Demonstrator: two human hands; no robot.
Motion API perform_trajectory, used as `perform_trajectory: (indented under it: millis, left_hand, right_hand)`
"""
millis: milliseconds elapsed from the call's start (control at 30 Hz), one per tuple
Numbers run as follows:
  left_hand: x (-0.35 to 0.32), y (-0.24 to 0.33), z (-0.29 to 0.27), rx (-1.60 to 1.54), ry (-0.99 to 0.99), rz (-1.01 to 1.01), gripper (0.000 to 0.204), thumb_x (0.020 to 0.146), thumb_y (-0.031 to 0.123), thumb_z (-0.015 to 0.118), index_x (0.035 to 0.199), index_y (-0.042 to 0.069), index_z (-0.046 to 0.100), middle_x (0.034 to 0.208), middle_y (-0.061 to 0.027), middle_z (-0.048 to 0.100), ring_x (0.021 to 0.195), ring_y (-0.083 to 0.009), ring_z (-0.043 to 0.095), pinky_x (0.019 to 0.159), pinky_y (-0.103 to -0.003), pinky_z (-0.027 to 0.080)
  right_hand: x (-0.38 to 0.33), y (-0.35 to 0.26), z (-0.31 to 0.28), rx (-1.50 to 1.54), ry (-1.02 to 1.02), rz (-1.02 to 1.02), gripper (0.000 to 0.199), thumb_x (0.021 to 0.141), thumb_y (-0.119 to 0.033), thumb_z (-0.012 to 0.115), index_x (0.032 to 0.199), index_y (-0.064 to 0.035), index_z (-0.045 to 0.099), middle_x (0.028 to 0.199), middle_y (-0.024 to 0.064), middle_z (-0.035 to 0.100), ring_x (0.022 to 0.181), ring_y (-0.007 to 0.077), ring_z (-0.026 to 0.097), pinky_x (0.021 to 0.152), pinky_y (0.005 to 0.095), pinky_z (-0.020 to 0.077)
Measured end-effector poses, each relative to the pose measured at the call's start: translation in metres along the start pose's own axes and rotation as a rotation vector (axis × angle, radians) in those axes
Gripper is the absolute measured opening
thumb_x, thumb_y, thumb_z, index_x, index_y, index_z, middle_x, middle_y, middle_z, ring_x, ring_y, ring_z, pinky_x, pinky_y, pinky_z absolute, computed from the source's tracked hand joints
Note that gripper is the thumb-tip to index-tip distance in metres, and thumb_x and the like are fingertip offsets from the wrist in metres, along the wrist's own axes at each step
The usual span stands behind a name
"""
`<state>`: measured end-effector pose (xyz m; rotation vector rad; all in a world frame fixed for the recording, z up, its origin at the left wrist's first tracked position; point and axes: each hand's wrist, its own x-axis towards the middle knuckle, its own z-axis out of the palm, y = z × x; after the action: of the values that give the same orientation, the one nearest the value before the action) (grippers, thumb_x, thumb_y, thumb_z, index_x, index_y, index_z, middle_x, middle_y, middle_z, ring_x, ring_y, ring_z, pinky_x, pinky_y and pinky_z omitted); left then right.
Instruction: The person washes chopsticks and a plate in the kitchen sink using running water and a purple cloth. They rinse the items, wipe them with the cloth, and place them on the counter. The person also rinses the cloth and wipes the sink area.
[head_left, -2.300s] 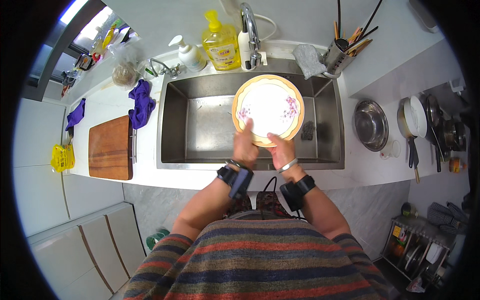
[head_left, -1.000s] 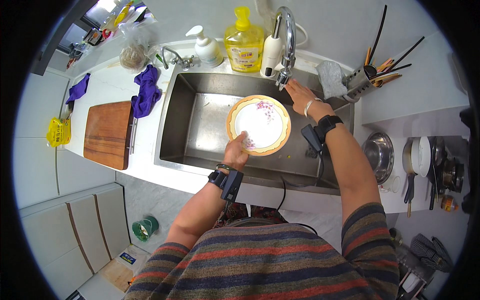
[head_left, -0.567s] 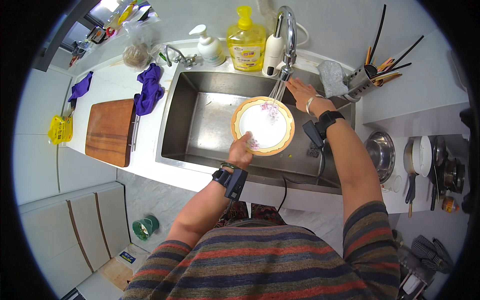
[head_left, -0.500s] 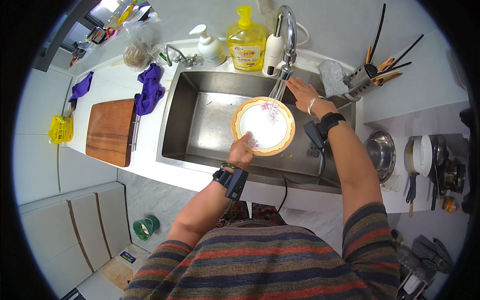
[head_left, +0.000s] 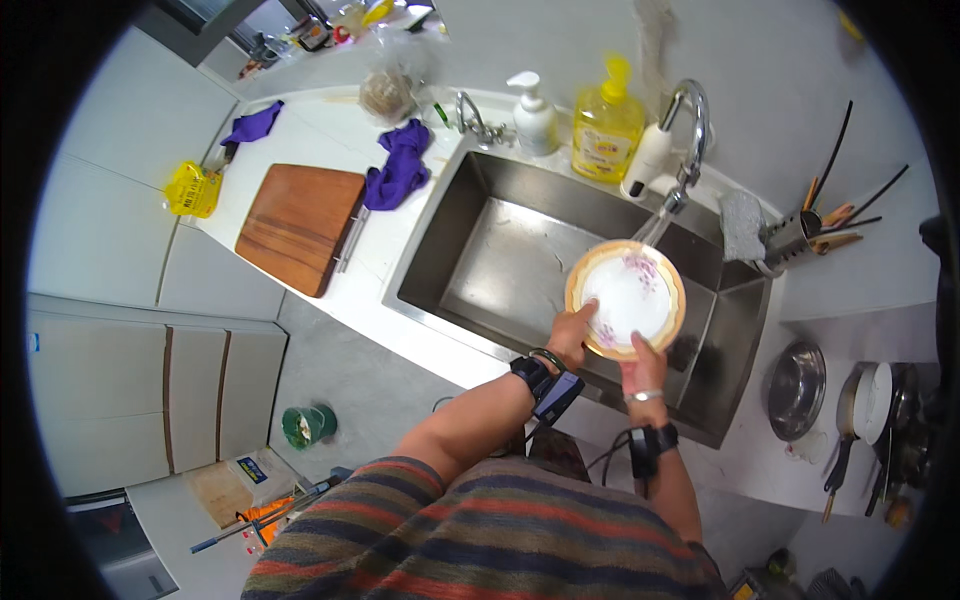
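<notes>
A white plate (head_left: 625,300) with a yellow-orange rim and pink flowers is held tilted over the steel sink (head_left: 510,255). My left hand (head_left: 572,334) grips its near left edge, thumb on the face and the other fingers hidden beneath. At the near right edge my right hand (head_left: 645,368) also holds the plate, its thumb on top. Water runs from the chrome faucet (head_left: 690,150) onto the plate's far edge.
Behind the sink stand a yellow soap bottle (head_left: 606,130) and a white pump bottle (head_left: 535,122). A grey cloth (head_left: 742,226) and a utensil holder (head_left: 790,238) are at right. Left lie a purple cloth (head_left: 402,165) and a cutting board (head_left: 300,228).
My right hand has come from beside the faucet down to the plate's near edge and taken hold of it. My left hand keeps its grip. The whole view has shifted and turned.
</notes>
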<state>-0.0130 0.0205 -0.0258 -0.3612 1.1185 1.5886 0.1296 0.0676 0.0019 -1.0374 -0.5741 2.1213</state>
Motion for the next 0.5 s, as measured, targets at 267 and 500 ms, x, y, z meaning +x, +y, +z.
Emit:
perform_trajectory:
  millis: [267,500]
  left_hand:
    - [-0.003,0.006,-0.002,0.388,0.1,0.264,0.032,0.096,0.025,0.053,0.112,-0.003,0.057,0.099,-0.0113,0.066,0.083,-0.0178,0.065,0.068,-0.03,0.055]
    - [0.009,0.027,-0.011,0.317,-0.232,0.265,0.033,0.094,0.024,0.054,0.112,-0.004,0.056,0.103,-0.0121,0.064,0.095,-0.0178,0.062,0.075,-0.032,0.053]
  right_hand:
    - [-0.014,0.005,0.013,0.045,0.029,-0.024,0.046,0.081,0.005,0.057,0.126,0.0007,0.047,0.115,0.0131,0.059,0.101,0.028,0.062,0.083,0.0436,0.0551]
    - [-0.014,-0.008,0.01,-0.144,-0.09,0.042,0.047,0.079,0.002,0.056,0.125,0.0006,0.047,0.117,0.0137,0.059,0.102,0.0293,0.062,0.078,0.0425,0.0572]
